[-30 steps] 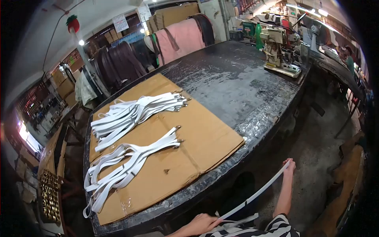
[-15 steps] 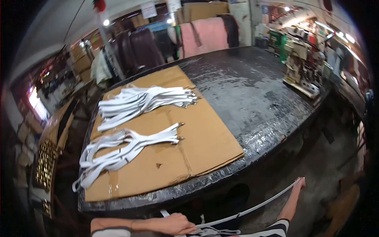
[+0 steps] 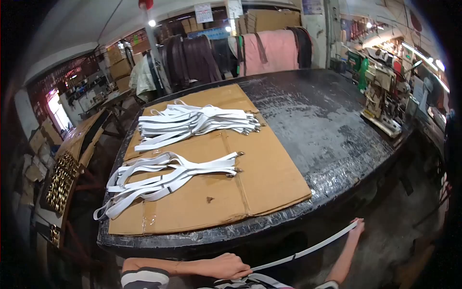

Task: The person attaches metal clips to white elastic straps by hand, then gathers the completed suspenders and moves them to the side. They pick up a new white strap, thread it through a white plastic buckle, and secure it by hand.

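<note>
The left hand (image 3: 230,266) is closed in a fist on a white strap (image 3: 321,245); the right hand (image 3: 357,226) pinches its far end. The strap spans between them, off the near edge of the surface (image 3: 332,144). It looks light, soft and bendy, probably easiest gripped flat near its ends. Similar straps (image 3: 195,123) lie on cardboard (image 3: 274,178).

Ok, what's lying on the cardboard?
A larger pile and a smaller pile of white straps with metal clips, plus a brown spot. The cardboard beneath the piles is hidden.
</note>
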A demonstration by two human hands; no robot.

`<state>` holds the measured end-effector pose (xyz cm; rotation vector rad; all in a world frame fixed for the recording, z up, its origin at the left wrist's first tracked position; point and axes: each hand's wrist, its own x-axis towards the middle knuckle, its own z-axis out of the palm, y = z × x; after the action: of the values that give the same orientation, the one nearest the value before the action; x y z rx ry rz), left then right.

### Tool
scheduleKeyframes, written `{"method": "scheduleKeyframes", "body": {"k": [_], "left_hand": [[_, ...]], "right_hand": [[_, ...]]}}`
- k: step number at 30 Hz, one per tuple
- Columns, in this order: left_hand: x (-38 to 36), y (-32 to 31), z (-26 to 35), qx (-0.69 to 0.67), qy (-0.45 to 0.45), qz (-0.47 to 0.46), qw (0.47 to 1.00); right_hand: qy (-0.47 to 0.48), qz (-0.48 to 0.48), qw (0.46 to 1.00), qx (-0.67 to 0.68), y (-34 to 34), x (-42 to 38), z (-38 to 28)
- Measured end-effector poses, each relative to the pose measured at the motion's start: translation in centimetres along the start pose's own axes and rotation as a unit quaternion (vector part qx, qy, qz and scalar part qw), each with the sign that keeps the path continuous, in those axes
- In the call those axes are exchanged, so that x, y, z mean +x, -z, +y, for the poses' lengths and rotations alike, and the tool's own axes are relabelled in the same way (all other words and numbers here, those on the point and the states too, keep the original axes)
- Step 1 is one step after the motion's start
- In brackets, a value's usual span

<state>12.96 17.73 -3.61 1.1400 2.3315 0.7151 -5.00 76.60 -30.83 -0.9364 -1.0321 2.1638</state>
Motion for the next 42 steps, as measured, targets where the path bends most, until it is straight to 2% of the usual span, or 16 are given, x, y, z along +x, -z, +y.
{"method": "scheduleKeyframes", "body": {"k": [1, 2, 4, 7, 12, 15, 17, 19, 21, 27, 31, 33, 35, 38, 40, 42], "left_hand": [[0.7, -0.5, -0.3, 0.001, 0.003, 0.008, 1.0], [1.2, -1.0, -0.4, -0.024, 0.023, 0.026, 0.999], [1.9, -0.9, -0.5, -0.063, 0.078, 0.01, 0.995], [1.5, -5.1, -3.2, -0.195, 0.04, 0.037, 0.979], [-1.4, -9.9, -6.1, -0.342, -0.022, -0.051, 0.938], [-2.4, -10.3, -6.5, -0.35, 0.069, -0.1, 0.929], [-3.2, -10.3, -6.1, -0.358, 0.131, -0.133, 0.915], [-3.9, -9.3, -3.9, -0.322, 0.095, -0.08, 0.939], [-4.6, -7.8, -0.7, -0.161, 0.043, 0.14, 0.976], [-3.4, -5.3, 0.3, -0.141, 0.118, 0.095, 0.978], [-2.8, -3.5, 0.8, -0.134, 0.039, 0.059, 0.988], [-2.9, -1.9, 1.0, -0.146, -0.006, 0.046, 0.988], [-3.4, -0.9, 0.5, -0.12, -0.091, -0.04, 0.988], [-3.7, 3.3, 4.1, -0.092, -0.071, -0.072, 0.991], [-3.3, 4.4, 4.8, -0.061, -0.049, -0.09, 0.993], [-2.5, 3.7, 4.3, -0.046, -0.059, -0.114, 0.991]], "right_hand": [[-0.094, -0.029, 0.993, 0.058, -3.5, -4.1, 0.3], [-0.13, -0.149, 0.969, 0.146, -4.9, -7.5, 1.6], [-0.179, -0.152, 0.952, 0.197, -10.1, -16.6, 1.3], [-0.204, -0.244, 0.921, 0.227, -13.1, -23.9, -0.1], [-0.194, -0.268, 0.905, 0.268, -14.6, -27.2, -2.9], [-0.175, -0.303, 0.905, 0.24, -13.8, -26.5, -4.5], [-0.144, -0.286, 0.925, 0.205, -13.7, -27.2, -5.7], [-0.12, -0.276, 0.932, 0.203, -13.8, -28.5, -6.6], [-0.116, -0.214, 0.933, 0.265, -14.4, -30.2, -7.7], [-0.074, -0.235, 0.94, 0.236, -8.9, -25.4, -5.9], [-0.104, -0.146, 0.958, 0.222, -2.6, -16.4, -2.0], [-0.061, -0.053, 0.988, 0.132, 1.7, -10.8, -0.6], [-0.022, 0.011, 0.994, 0.107, 4.6, -8.1, -0.4], [0.01, 0.066, 0.997, 0.039, 9.2, -2.3, 1.7], [0.108, 0.129, 0.985, -0.049, 11.8, 0.9, 3.4], [0.178, 0.189, 0.963, -0.075, 9.8, -1.9, 5.8]]}}
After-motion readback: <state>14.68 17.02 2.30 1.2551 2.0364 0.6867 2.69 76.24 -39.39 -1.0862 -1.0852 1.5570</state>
